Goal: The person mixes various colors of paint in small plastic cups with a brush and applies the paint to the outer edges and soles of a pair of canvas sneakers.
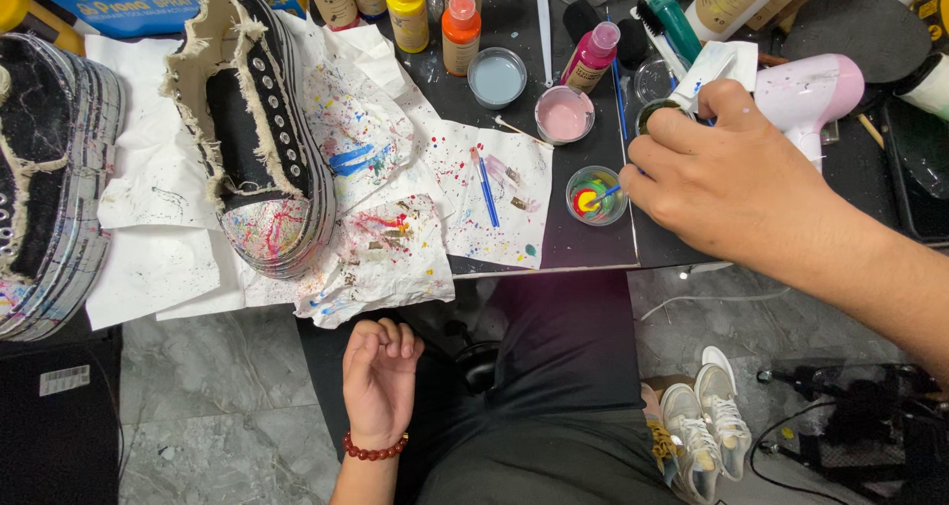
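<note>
While the right hand (727,184) is reaching over the dark surface (583,248), its fingers (727,95) are closing on a small round jar (656,116) beside the pink hair dryer (816,95). Just near it, a clear cup with mixed colours (596,195) is standing, and a blue brush (484,187) is lying on the spattered paper (494,204). The left hand (379,378) is resting on the lap, palm up, fingers loosely curled and holding nothing. A black shoe with a painted toe (267,159) is lying on white paper at the left.
</note>
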